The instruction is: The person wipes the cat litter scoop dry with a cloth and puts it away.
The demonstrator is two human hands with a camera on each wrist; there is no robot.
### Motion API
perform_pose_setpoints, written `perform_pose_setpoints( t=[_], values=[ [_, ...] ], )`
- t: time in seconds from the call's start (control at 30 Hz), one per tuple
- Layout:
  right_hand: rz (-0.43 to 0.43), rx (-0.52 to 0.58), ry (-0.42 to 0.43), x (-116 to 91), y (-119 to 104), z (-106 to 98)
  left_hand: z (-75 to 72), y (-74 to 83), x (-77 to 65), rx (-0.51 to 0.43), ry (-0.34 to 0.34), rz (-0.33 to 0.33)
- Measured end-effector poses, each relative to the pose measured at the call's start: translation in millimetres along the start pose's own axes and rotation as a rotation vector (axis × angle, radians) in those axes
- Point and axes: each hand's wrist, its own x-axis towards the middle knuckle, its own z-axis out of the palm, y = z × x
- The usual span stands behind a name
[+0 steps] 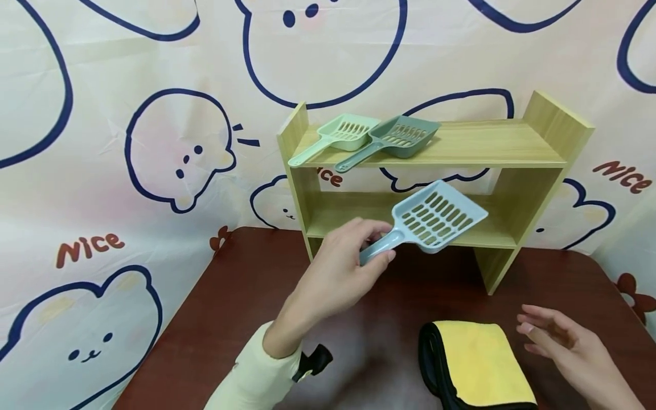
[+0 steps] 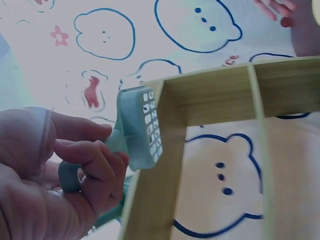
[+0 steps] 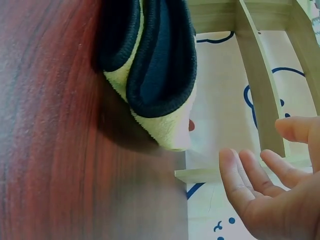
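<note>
My left hand [image 1: 344, 267] grips the handle of a light blue slotted litter scoop [image 1: 435, 216], held up in front of the wooden shelf [image 1: 461, 142]. In the left wrist view the fingers curl round the scoop's handle [image 2: 70, 176], and its slotted head stands edge-on beside the shelf's side. On the top board lie a pale green litter scoop [image 1: 348, 131] and a darker grey-green litter scoop [image 1: 405, 135], handles toward me. Loosely bent and holding nothing, my right hand [image 1: 574, 347] hovers to the right of a folded yellow cloth [image 1: 479, 361] with black edging.
The shelf has two boards and stands at the back of a dark reddish-brown table [image 1: 246, 296]. Behind it hangs a white sheet [image 1: 195, 239] printed with blue bear outlines. A black wrist strap piece [image 1: 315, 361] sticks out from my left sleeve.
</note>
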Motion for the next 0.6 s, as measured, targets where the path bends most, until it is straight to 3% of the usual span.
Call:
perform_pose_setpoints(
  t=[0.17,0.33,0.43,0.6],
  values=[
    [-0.015,0.009,0.017,-1.4,-5.2,-1.8,-8.5,24.4,14.7,0.015,-0.029,0.039],
    [-0.123,-0.009,0.039,-4.1,-8.4,-4.4,-17.0,47.1,29.1,0.045,-0.034,0.077],
    [-0.153,-0.019,0.055,-4.6,-10.7,-6.0,-18.2,58.5,39.9,0.066,-0.040,0.073],
    [-0.121,0.000,0.055,-7.2,-13.4,-6.8,-14.2,70.8,63.6,0.128,-0.043,0.035]
  ],
)
